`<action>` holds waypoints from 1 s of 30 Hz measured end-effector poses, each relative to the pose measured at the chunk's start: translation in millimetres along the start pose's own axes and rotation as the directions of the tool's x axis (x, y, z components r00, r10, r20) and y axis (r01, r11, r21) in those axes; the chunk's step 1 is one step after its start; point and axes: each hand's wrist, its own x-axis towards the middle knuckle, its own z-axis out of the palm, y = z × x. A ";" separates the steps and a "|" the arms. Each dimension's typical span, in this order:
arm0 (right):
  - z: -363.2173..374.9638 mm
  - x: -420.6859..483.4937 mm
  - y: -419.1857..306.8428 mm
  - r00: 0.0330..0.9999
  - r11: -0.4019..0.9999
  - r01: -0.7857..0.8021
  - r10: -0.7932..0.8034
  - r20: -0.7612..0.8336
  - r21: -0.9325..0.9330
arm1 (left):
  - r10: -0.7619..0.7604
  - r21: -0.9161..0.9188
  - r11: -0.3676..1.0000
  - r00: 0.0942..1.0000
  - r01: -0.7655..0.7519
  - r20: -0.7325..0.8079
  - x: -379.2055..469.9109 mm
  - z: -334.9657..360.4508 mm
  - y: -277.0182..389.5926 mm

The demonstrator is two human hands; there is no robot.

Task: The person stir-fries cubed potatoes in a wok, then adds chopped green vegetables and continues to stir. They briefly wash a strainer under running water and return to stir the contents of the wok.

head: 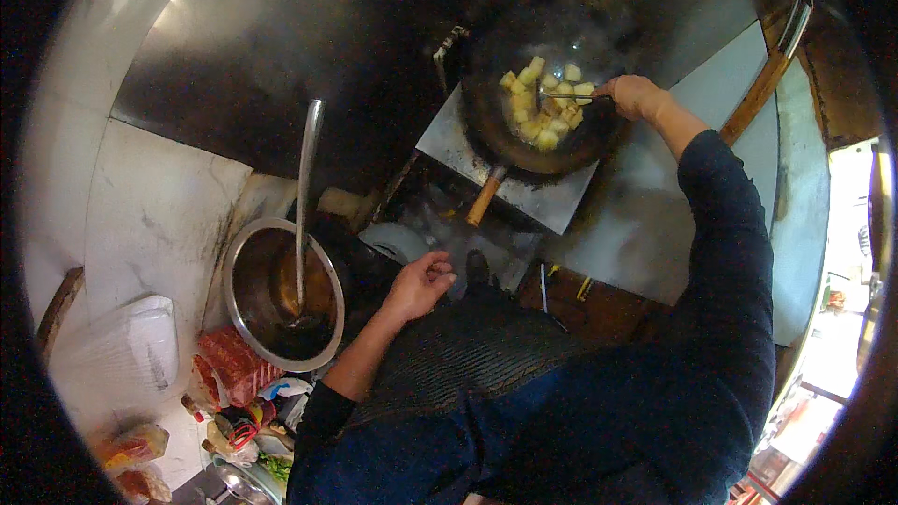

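Note:
Over the wok, my right hand [635, 97] grips the thin handle of a metal cooking utensil [570, 96], its head down among the food. Pale yellow cubes [547, 138], which look like potato, lie clustered in the bottom of the dark wok [484, 137]. A wooden handle [484, 200] sticks out from the wok towards me. My left hand [419, 287] hangs in front of my body with nothing in it, its fingers loosely curled and the thumb apart. It touches neither the wok nor the steel pot to its left.
A deep steel pot [235, 280] with dark liquid holds a long-handled ladle [306, 175]. Red packages [235, 365] and bags crowd the lower left. A wooden-handled strainer [758, 95] rests at the right. Steam hangs over the dark metal backsplash [316, 28].

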 end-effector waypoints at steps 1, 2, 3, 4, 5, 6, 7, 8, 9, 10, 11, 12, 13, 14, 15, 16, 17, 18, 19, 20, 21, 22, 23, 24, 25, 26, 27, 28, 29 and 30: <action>-1.5 1.5 1.7 1.000 1.000 0.018 -0.018 0.001 0.021 | -0.010 0.000 1.000 1.000 0.010 0.002 1.3 0.8 1.9; -2.9 3.3 2.7 0.999 1.000 0.030 -0.030 -0.013 0.001 | 0.001 0.004 1.000 1.000 -0.001 -0.007 2.8 1.5 3.8; -4.7 5.5 3.1 0.998 0.999 0.047 -0.048 -0.028 -0.020 | 0.000 -0.003 1.000 1.000 0.000 -0.009 4.3 2.2 5.5; -6.7 7.5 3.0 0.997 0.997 0.064 -0.066 -0.043 -0.042 | -0.036 -0.023 0.999 0.999 0.036 0.000 5.9 3.0 6.9; -9.6 10.2 2.7 0.996 0.996 0.082 -0.083 -0.038 -0.039 | -0.010 0.007 1.000 1.000 0.010 -0.006 7.1 3.5 7.9; -13.1 13.3 1.8 0.994 0.994 0.099 -0.100 -0.031 -0.037 | -0.019 0.024 1.000 1.000 0.019 0.000 7.7 3.5 8.3; -15.6 15.6 0.6 0.995 0.994 0.098 -0.099 -0.017 -0.037 | -0.014 0.021 1.000 1.000 0.014 0.008 8.5 3.7 8.5; -18.2 17.4 -0.1 0.994 0.994 0.106 -0.106 -0.011 -0.039 | -0.026 0.039 0.999 1.000 0.026 0.005 9.5 3.9 8.4; -21.9 19.8 -0.2 0.996 0.995 0.094 -0.094 0.004 -0.045 | -0.022 0.035 0.999 1.000 0.022 0.005 10.3 3.8 8.2; -24.3 21.8 -0.5 0.992 0.992 0.126 -0.126 0.003 -0.032 | -0.034 0.017 0.999 0.999 0.034 0.009 11.1 3.8 7.9; -26.6 24.7 -1.0 0.995 0.993 0.094 -0.092 0.027 -0.066 | -0.025 0.008 1.000 1.000 0.025 0.003 11.6 3.4 7.9; -30.7 29.1 -0.8 0.994 0.991 0.105 -0.103 0.035 -0.082 | -0.030 -0.018 0.999 1.000 0.030 0.001 12.1 3.2 8.2; -33.2 32.3 -0.6 0.993 0.988 0.117 -0.114 0.034 -0.097 | -0.063 -0.054 0.997 0.998 0.064 0.012 12.3 2.8 8.5; -35.0 34.1 0.7 0.986 0.981 0.166 -0.164 0.030 -0.098 | -0.040 -0.027 0.999 0.999 0.040 -0.004 12.6 1.2 9.5; -36.2 34.5 2.7 0.977 0.972 0.215 -0.215 0.019 -0.099 | -0.048 -0.012 0.999 0.999 0.048 -0.005 11.8 -0.1 10.6; -36.9 35.2 3.5 0.972 0.967 0.235 -0.233 0.034 -0.101 | -0.059 -0.015 0.998 0.998 0.059 -0.001 10.7 -1.8 11.9; -36.9 34.2 5.3 0.977 0.978 0.201 -0.204 0.061 0.054 | -0.065 -0.004 0.998 0.998 0.065 -0.013 9.7 -3.3 13.1; -36.1 29.2 9.7 0.981 0.972 0.123 -0.149 0.123 0.201 | -0.074 -0.012 0.997 0.997 0.073 -0.018 8.4 -4.4 14.2; -34.5 24.9 12.5 0.974 0.933 0.055 -0.128 0.186 0.356 | -0.104 -0.041 0.994 0.995 0.103 -0.013 7.8 -5.1 15.1; -30.9 21.7 12.8 0.972 0.877 -0.047 -0.071 0.225 0.479 | -0.095 -0.033 0.995 0.995 0.094 -0.020 7.3 -5.3 15.5; -26.2 17.1 13.4 0.964 0.787 -0.129 -0.043 0.262 0.604 | -0.108 -0.047 0.993 0.994 0.107 -0.016 7.6 -5.6 15.5; -21.0 13.3 13.0 0.952 0.677 -0.219 -0.010 0.306 0.703 | -0.126 -0.089 0.988 0.992 0.126 0.004 8.6 -5.5 15.0; -13.7 10.5 10.1 0.955 0.610 -0.243 0.014 0.296 0.754 | -0.080 -0.053 0.995 0.997 0.080 -0.005 10.0 -5.2 14.2; -7.4 9.4 6.9 0.957 0.582 -0.245 0.016 0.291 0.775 | -0.040 -0.045 0.998 0.999 0.040 0.000 12.8 -5.8 13.3; 0.1 8.6 2.5 0.958 0.549 -0.244 0.009 0.286 0.799 | -0.031 -0.051 0.998 0.999 0.032 0.015 14.8 -5.7 12.2; 7.7 7.7 -2.0 0.960 0.515 -0.241 0.003 0.279 0.823 | -0.009 -0.033 0.999 1.000 0.009 0.007 16.0 -5.5 11.1; 15.0 6.6 -6.4 0.959 0.508 -0.251 0.018 0.282 0.824 | -0.015 -0.028 0.999 1.000 0.015 0.007 17.9 -5.5 10.1; 21.9 5.2 -10.4 0.959 0.495 -0.258 0.026 0.282 0.830 | -0.025 -0.038 0.999 1.000 0.025 0.010 19.1 -5.2 9.1; 28.4 3.9 -14.7 0.959 0.482 -0.264 0.034 0.283 0.836 | -0.017 -0.032 0.999 1.000 0.017 0.011 19.9 -4.9 8.2; 34.8 2.5 -19.3 0.959 0.466 -0.263 0.032 0.280 0.845 | -0.012 -0.039 0.999 1.000 0.013 0.014 20.3 -4.6 7.2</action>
